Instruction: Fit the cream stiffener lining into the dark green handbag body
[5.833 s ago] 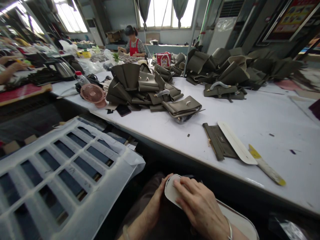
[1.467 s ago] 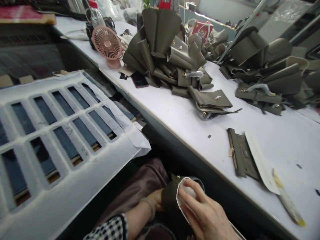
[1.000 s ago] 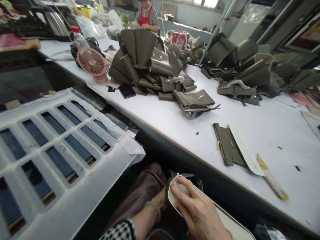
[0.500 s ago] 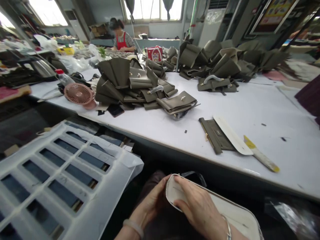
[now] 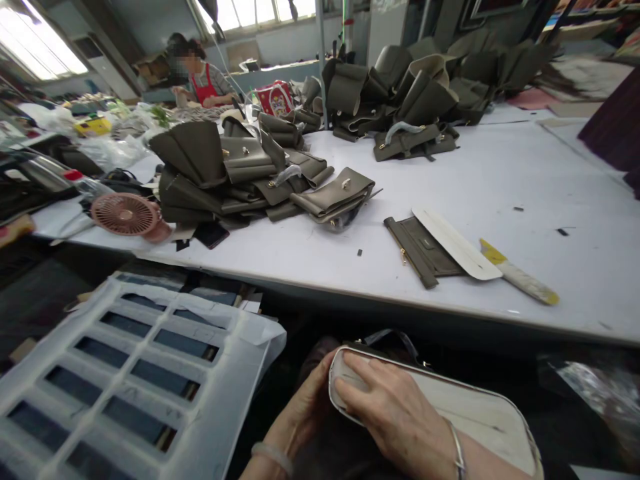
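The person's left hand (image 5: pixel 303 407) curls round the rounded end of a bag (image 5: pixel 480 408) that lies over the lap, pale base up; its fingers are mostly hidden beneath. The right hand (image 5: pixel 393 399) is loosely bent over the base, its fingers and thumb apart near the same end; whether it grips cannot be told. At far left, a white slotted panel (image 5: pixel 107 395) slopes beside the table (image 5: pixel 320 257). On the table, from the left, are a pink fan (image 5: pixel 125 215), a phone (image 5: pixel 211 235), heaped olive bag pieces (image 5: pixel 195 160), a flat zipped piece (image 5: pixel 425 247), a white strip (image 5: pixel 453 241) lying against it and a yellow-ended tool (image 5: pixel 525 275). Behind, a person in a red apron (image 5: pixel 204 87) sits left of a second olive heap (image 5: pixel 400 87). Compared with 1.5 s ago, far more of the base shows, and the checked left sleeve has left view.
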Demonstrator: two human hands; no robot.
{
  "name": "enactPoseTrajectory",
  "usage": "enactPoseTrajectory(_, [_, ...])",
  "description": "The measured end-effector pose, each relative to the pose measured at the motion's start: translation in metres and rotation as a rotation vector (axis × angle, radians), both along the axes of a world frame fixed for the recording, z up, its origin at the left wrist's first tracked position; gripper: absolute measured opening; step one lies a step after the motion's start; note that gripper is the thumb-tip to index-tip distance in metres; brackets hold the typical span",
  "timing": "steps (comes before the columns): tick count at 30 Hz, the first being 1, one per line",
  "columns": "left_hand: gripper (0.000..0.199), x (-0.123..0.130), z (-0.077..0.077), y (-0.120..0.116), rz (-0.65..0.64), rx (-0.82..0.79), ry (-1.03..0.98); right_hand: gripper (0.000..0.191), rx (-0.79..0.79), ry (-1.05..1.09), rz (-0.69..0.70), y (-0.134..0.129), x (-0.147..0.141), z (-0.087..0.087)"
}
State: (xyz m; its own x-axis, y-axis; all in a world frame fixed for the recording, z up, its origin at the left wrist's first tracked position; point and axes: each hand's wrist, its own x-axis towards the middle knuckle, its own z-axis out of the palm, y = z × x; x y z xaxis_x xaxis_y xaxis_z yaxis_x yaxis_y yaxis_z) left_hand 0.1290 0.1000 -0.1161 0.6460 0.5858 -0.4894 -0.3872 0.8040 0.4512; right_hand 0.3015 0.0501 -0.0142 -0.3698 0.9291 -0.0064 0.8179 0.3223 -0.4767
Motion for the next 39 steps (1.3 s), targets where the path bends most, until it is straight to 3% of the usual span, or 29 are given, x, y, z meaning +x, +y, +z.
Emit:
enactPoseTrajectory(6, [0.034, 0.003, 0.014, 0.002, 0.025, -0.033, 0.010, 0.033, 0.044, -0.125, 0.086, 0.005, -0.002, -0.001])
enactPoseTrajectory(13, [0.057, 0.008, 0.012, 0.007, -0.014, 0.023, 0.007, 0.026, -0.039, -0.132, 0.097, 0.009, 0.000, 0.009])
enactPoseTrajectory(18, [0.050, 0.008, 0.011, 0.013, -0.082, 0.093, 0.034, 0.027, -0.058, -0.140, 0.072, 0.008, -0.001, 0.012])
enactPoseTrajectory(21, [0.056, 0.007, 0.014, 0.015, -0.075, 0.126, 0.055, 0.028, -0.096, -0.135, 0.067, 0.010, -0.001, 0.014])
enactPoseTrajectory(26, [0.060, 0.016, 0.037, 0.009, -0.097, -0.019, 0.019, 0.025, -0.125, -0.091, 0.048, 0.010, 0.000, 0.015])
enactPoseTrajectory(30, [0.062, 0.021, 0.049, 0.003, -0.129, -0.014, 0.005, 0.023, -0.104, -0.074, 0.039, 0.008, 0.001, 0.013])
enactPoseTrajectory(39, [0.058, 0.005, 0.025, 0.002, -0.127, -0.001, 0.028, 0.028, -0.036, -0.023, 0.010, 0.005, 0.000, 0.010])
